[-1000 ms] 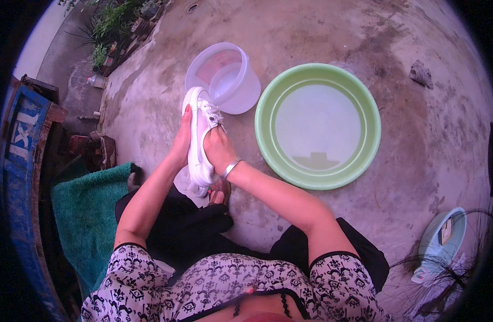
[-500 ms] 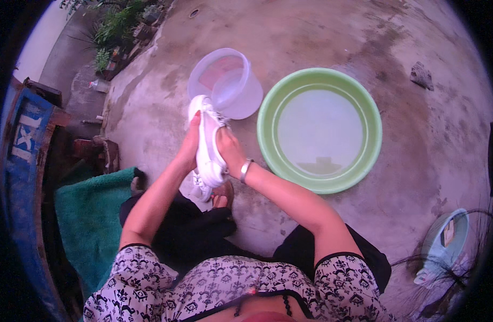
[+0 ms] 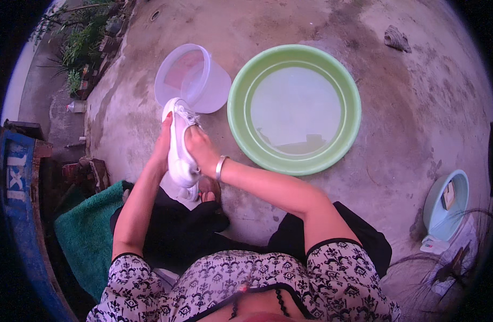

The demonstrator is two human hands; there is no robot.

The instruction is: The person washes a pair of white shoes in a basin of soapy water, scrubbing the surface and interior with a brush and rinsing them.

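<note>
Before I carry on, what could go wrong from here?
The white shoe could slip from the left hand and right hand onto the stained concrete.
Swung forward, it might knock the clear bucket.
The right forearm might bump the green basin, slopping its liquid.

Left fingers [image 3: 168, 116] gripping; right arm [image 3: 273, 185] angled inward.

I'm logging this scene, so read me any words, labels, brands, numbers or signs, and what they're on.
Blue panel: large white lettering, not copied out here.
White item: reddish mark, too small to read.
Bottle: too blurred to read.
Shoe: none legible.
</note>
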